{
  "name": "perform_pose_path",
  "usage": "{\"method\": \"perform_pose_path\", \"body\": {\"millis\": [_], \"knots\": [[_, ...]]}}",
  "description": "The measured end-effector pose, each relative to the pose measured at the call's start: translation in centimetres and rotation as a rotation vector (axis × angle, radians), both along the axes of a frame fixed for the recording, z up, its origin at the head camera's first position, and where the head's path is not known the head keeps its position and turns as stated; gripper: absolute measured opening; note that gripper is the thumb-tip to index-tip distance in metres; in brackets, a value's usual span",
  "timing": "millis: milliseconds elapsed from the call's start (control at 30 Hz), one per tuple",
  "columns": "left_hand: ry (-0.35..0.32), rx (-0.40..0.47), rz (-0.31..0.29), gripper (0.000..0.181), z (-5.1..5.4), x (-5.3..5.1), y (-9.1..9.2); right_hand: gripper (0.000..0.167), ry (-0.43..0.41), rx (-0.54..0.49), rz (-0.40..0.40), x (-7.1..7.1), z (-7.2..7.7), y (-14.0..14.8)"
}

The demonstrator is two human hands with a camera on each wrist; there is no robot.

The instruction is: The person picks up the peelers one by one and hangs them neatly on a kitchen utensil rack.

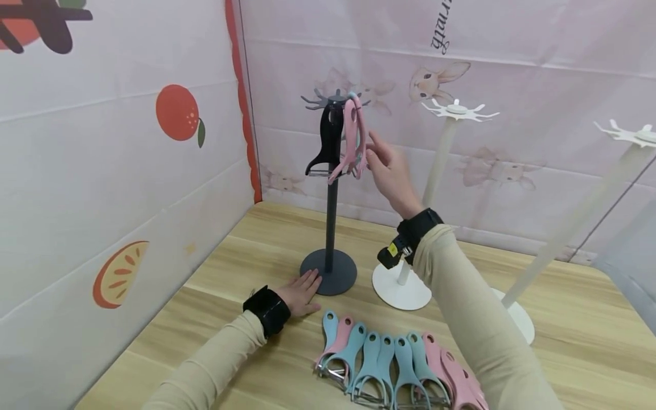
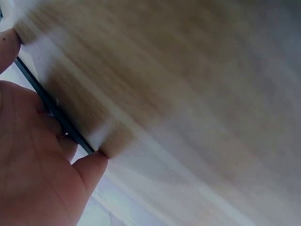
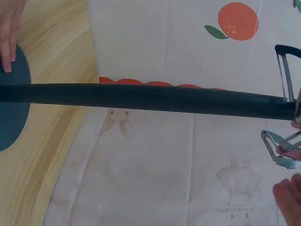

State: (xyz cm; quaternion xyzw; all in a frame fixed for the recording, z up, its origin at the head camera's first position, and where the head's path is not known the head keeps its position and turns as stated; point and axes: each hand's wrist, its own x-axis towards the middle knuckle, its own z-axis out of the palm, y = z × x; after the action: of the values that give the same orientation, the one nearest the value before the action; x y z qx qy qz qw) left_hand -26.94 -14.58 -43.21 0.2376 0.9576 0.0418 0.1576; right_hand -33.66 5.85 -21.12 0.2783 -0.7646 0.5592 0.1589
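Observation:
A dark grey stand (image 1: 332,219) with a round base and a hooked top carries a black peeler (image 1: 330,134) and pink peelers (image 1: 352,134), with a bit of light blue showing among them. My left hand (image 1: 300,295) lies with fingers extended on the left front edge of the stand's base (image 1: 340,279); the left wrist view shows fingertips at the rim of that base (image 2: 56,110). Just right of the hanging pink peelers is my right hand (image 1: 390,173), fingers loosely bent, holding nothing that I can see. In the right wrist view its fingers (image 3: 288,195) are apart from a light blue peeler (image 3: 282,162).
Several light blue peelers (image 1: 405,361) and pink peelers (image 1: 453,376) lie in a row on the wooden table (image 1: 230,330). A white stand (image 1: 438,165) stands behind my right forearm, and another white stand (image 1: 574,222) farther right. Printed cloth (image 1: 195,188) hangs at left and behind.

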Motion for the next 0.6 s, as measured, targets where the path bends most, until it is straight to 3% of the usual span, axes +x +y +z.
{"method": "perform_pose_path", "body": {"millis": [133, 233, 400, 600], "knots": [[-0.014, -0.016, -0.009, 0.065, 0.0, -0.2, 0.2, 0.046, 0.031, 0.081, -0.09, 1.4, -1.0, 1.4], [-0.011, -0.041, -0.005, 0.065, 0.0, -0.3, 0.2, 0.045, 0.037, 0.116, -0.112, 2.6, -2.0, 2.8], [-0.014, -0.047, -0.013, 0.065, 0.0, -0.5, 0.3, 0.04, 0.043, 0.188, -0.084, 4.8, -4.3, 5.7], [0.006, -0.022, -0.02, 0.065, -0.3, -0.2, 0.1, 0.03, 0.055, 0.413, -0.028, 7.7, -8.1, 9.2]]}}
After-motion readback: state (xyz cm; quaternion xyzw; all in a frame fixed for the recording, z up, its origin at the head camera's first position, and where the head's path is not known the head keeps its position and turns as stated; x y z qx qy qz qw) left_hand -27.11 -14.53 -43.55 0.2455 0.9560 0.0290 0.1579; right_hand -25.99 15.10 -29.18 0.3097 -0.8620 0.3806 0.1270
